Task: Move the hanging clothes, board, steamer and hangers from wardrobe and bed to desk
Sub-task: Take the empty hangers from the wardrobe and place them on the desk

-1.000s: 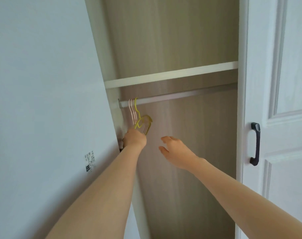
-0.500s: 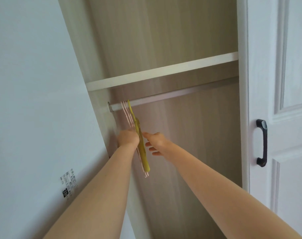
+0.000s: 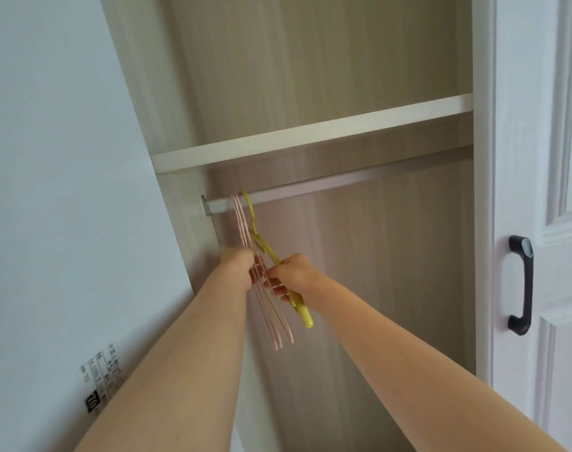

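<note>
Both hands are reaching up into the wardrobe: the left hand (image 3: 237, 261) is gripping the pink hangers (image 3: 271, 316), the right hand (image 3: 292, 272) is closing around the yellow hanger (image 3: 299, 305). Their hooks are hanging on the rail (image 3: 359, 184) beyond; fingertips are hiding behind the hangers.

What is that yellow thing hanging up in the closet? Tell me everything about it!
It is a yellow plastic clothes hanger, seen almost edge-on, so it looks thin. Its curved hook sits over the left end of the silver metal closet rail, and its body slants down to the right, ending in a ribbed tip. The right hand grips its middle. Right beside it hang thin pink hangers, which the left hand holds.
</note>
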